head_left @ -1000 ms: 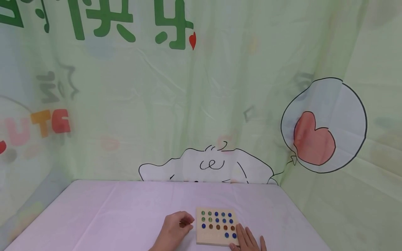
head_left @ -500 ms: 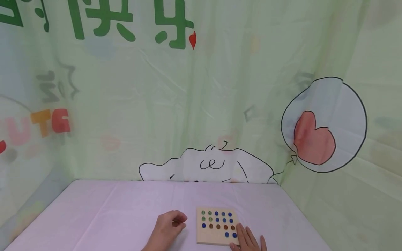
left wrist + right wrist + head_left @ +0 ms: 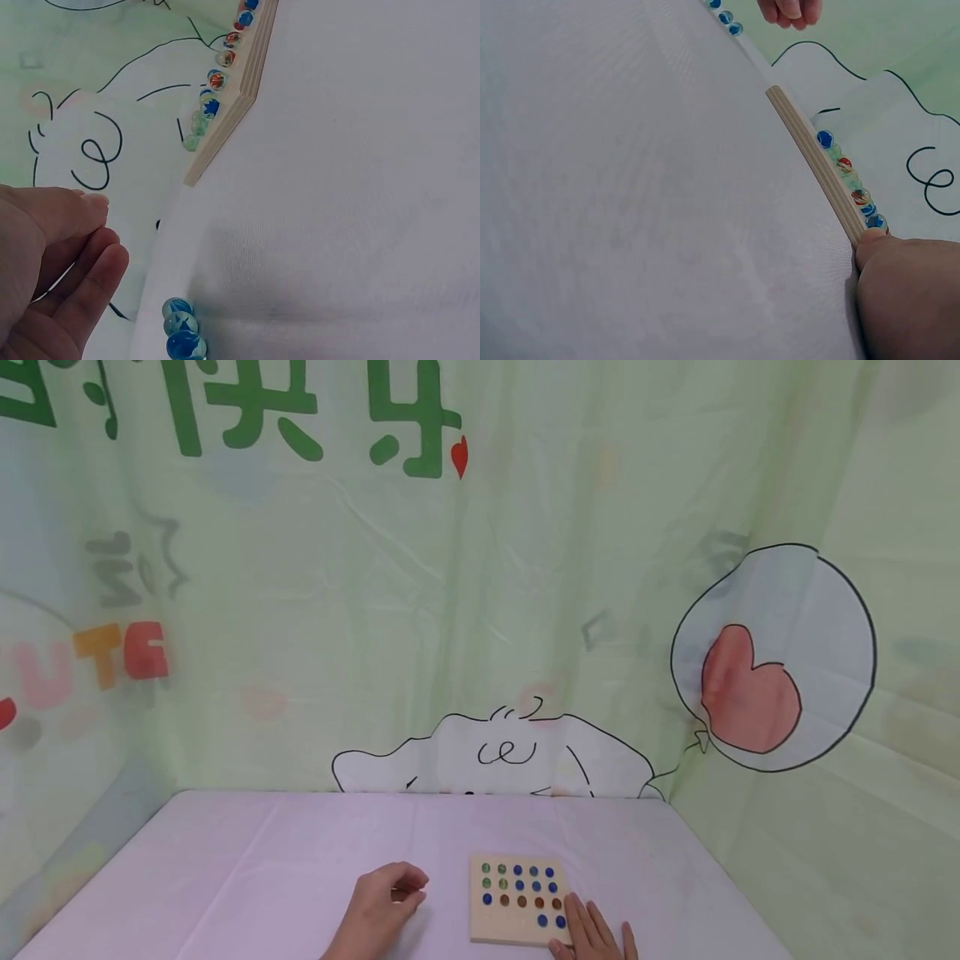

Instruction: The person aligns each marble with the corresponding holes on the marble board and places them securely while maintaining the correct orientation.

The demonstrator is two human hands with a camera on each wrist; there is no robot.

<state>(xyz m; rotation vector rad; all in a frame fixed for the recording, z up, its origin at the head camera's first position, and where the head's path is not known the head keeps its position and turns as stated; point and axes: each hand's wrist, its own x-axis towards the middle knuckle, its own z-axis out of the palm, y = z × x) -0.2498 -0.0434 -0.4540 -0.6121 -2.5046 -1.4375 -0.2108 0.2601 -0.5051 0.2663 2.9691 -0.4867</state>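
A pale wooden marble board (image 3: 498, 931) lies on the table, its back rows filled with green, blue and reddish-brown marbles (image 3: 522, 885). In its front row, two blue marbles (image 3: 552, 922) sit at the right end. Left of the board hovers my left hand (image 3: 375, 906), apart from it. Its fingers are loosely bent toward the thumb, and nothing shows between them. My right hand (image 3: 592, 931) rests against the board's right edge with straight fingers. In the right wrist view its thumb (image 3: 874, 244) touches the near corner.
A pinkish-white cloth covers the table (image 3: 247, 868). Several loose blue marbles (image 3: 184, 330) lie in a line on it, seen low in the left wrist view; the head view does not show them. Behind the table hangs a printed curtain (image 3: 375, 610).
My left hand has drawn back to the left, away from the board, its fingers staying loosely bent. The right hand and the marbles on the board look unchanged.
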